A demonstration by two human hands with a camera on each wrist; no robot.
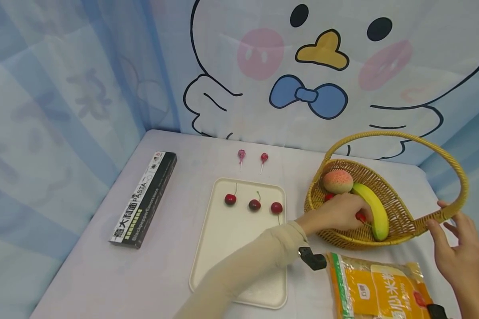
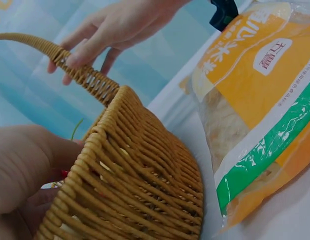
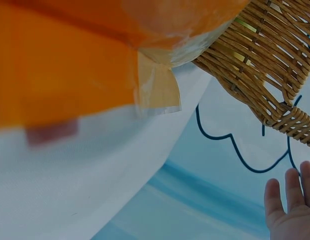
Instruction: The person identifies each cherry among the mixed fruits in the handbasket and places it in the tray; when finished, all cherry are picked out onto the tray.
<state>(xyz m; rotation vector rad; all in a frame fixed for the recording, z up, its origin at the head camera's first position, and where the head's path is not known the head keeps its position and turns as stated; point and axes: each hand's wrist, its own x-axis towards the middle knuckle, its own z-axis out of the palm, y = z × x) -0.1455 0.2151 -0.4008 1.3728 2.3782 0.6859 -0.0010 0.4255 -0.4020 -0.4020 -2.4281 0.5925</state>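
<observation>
My left hand (image 1: 345,212) reaches into the wicker basket (image 1: 403,215), its fingers pinching a red cherry (image 1: 360,216); in the left wrist view that hand (image 2: 25,172) largely hides the fruit. A banana (image 1: 373,210) lies right beside the fingers, and a peach (image 1: 338,181) sits behind them. Another red fruit (image 1: 329,196) shows partly under the peach. At the basket's right end, my right hand (image 1: 459,248) holds the base of the handle (image 1: 455,206) between thumb and fingers. Three dark cherries (image 1: 254,204) with stems rest in a row on the cream tray (image 1: 239,305).
A yellow-orange grain bag (image 1: 377,288) lies in front of the basket. Two lollipops (image 1: 241,154) are behind the tray. At the left stands a black-and-white pasta box (image 1: 145,199), lying slantwise. A printed curtain (image 1: 239,106) hangs along the table's back edge.
</observation>
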